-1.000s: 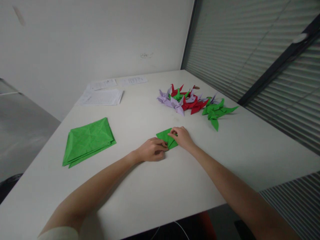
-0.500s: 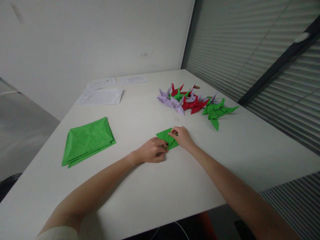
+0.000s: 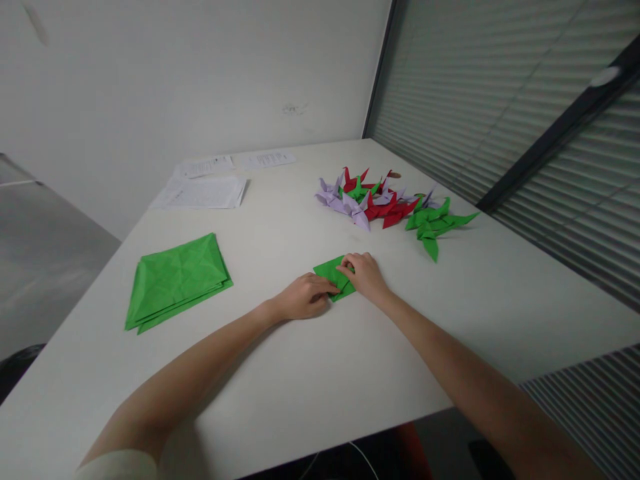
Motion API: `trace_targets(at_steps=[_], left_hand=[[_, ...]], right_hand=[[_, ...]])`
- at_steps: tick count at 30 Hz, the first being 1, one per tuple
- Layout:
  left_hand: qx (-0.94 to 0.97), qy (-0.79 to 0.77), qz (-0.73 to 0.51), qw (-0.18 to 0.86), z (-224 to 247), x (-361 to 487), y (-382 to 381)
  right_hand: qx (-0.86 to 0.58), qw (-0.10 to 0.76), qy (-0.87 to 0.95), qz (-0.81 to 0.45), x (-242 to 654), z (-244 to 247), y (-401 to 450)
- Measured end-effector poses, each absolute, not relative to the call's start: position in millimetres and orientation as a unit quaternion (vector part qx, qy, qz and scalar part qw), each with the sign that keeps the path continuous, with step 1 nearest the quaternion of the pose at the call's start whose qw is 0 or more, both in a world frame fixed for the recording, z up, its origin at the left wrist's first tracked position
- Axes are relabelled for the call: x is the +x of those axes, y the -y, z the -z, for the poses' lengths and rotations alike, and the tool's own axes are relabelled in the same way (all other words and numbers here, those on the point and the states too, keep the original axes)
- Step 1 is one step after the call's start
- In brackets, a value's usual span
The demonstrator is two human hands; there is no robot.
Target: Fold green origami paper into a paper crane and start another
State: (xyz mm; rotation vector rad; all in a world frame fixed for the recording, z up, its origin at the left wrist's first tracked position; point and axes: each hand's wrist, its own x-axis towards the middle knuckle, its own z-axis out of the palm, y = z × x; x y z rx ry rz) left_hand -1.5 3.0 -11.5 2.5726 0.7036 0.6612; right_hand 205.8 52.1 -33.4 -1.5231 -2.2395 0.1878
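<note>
A small folded green origami paper (image 3: 328,269) lies on the table in front of me, with a crease line across its lower right part. My left hand (image 3: 305,297) rests at its lower left edge; the fingers are bent together and press the paper, the fingertips touching its lower part. On the right side, my right hand (image 3: 366,275) pinches the paper between thumb and forefinger, the other fingers curled. Part of the paper is hidden under both hands.
A stack of creased green paper sheets (image 3: 177,277) lies to the left. Several folded origami cranes in red, lilac and green (image 3: 383,208) are grouped at the back right. Printed papers (image 3: 207,193) lie at the back left. Window blinds (image 3: 500,100) border the table (image 3: 280,387) on the right.
My left hand has shifted slightly, its fingers flattening and reaching a little farther right over the paper's lower part. My right hand stays in its pinch at nearly the same place.
</note>
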Motion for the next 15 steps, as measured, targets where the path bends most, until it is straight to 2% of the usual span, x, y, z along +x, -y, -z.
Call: trace_targets(at_steps=[15], left_hand=[[0.941, -0.222, -0.191, 0.168, 10.3, -3.2, -3.3]], right_hand=[[-0.559, 0.199, 0.803, -0.057, 204.8, 29.4, -48.5]])
